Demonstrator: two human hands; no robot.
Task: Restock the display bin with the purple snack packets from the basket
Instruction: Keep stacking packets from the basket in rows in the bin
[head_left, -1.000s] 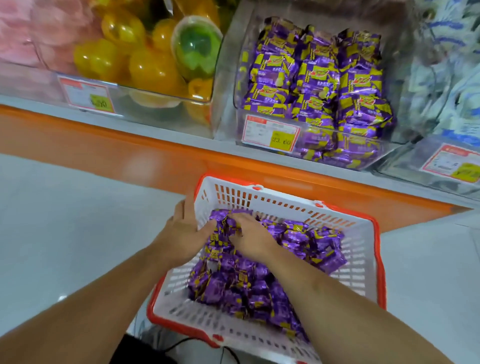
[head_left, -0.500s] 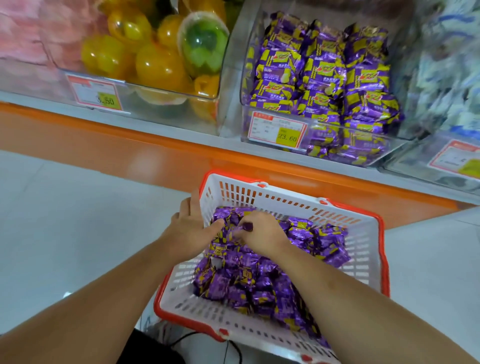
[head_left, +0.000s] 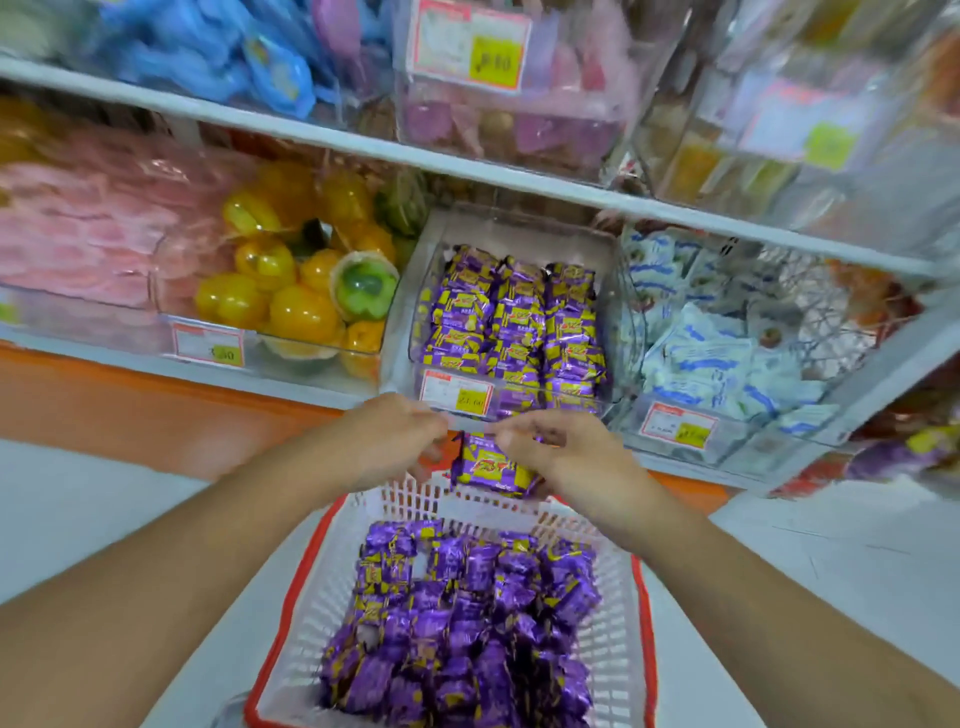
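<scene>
- We see the purple snack packets (head_left: 462, 629) wrapped in glossy, crinkled foil-like film.
- We see the basket (head_left: 618, 649) of matt white plastic lattice with a smooth red plastic rim.
- We see the display bin (head_left: 415, 291) of clear, shiny hard plastic, its paper price tag (head_left: 457, 394) matt.
- We see the floor (head_left: 78, 519) smooth and faintly glossy.

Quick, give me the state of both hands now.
Left hand: grip closed on the stack of purple foil snack packets.
Right hand: grip closed on the same stack.
</scene>
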